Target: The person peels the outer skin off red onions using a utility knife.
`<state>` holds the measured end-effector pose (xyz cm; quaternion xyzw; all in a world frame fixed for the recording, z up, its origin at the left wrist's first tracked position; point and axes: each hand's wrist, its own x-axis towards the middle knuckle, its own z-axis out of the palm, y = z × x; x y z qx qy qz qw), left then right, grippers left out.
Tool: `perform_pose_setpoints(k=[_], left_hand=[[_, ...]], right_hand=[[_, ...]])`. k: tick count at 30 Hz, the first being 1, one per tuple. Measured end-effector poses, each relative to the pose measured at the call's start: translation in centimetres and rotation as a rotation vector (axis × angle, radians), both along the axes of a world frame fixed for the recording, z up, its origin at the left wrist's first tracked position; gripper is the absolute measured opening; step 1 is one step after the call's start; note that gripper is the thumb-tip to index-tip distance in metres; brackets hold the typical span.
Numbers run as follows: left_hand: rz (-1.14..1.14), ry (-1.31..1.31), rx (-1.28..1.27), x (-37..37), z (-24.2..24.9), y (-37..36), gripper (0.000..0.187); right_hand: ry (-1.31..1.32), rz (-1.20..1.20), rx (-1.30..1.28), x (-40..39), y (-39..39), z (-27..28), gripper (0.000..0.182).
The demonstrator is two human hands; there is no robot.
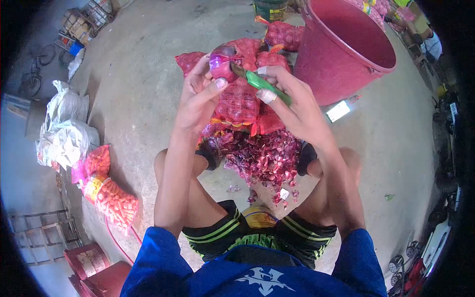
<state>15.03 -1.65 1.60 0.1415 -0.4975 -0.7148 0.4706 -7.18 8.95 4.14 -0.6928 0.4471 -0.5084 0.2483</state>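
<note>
My left hand (pixel 202 94) is closed round a red onion (pixel 221 64), holding it up above the mesh sacks. In my right hand (pixel 292 99) is a knife with a green handle (pixel 267 86), and its short dark blade touches the onion's right side. Pale wraps cover parts of my right thumb and forefinger. Below both hands lie red mesh sacks of onions (pixel 237 106). A heap of onion skins (pixel 267 158) spreads on the floor between my feet.
A large red tub (pixel 336 59) stands at the upper right, with a lit phone (pixel 338 111) on the floor by it. White sacks (pixel 69 128) and a bag of carrots (pixel 116 200) lie at the left. A dark green bucket (pixel 271 11) is at the top.
</note>
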Motion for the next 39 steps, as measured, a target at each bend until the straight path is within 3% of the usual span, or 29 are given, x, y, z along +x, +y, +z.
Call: perform_pose_setpoints(k=[10,16,22,25,30,39], left_hand=[[0.029,-0.03,0.006,0.1,0.1,0.1,0.069],[0.025,-0.014,0.022,-0.1,0.6,0.6,0.062],[0.018,-0.09,0.014,-0.5,0.5,0.9,0.064],[0.053,-0.083,0.047,-0.3,0.4,0.5,0.063],[0.083,-0.074,-0.015,-0.1,0.7,0.3,0.064],[0.117,-0.073,-0.066,-0.4,1.1,0.7,0.064]], right_hand=[[0.017,-0.02,-0.073,0.1,-0.4,-0.2,0.038],[-0.016,0.002,0.011,0.1,-0.3,-0.3,0.036],[0.113,-0.125,-0.07,0.2,-0.3,0.2,0.033],[-0.059,-0.049,0.016,-0.1,-0.4,-0.4,0.032],[0.104,-0.057,0.011,-0.5,0.0,0.2,0.035],[0.121,-0.126,0.0,0.4,0.1,0.5,0.034]])
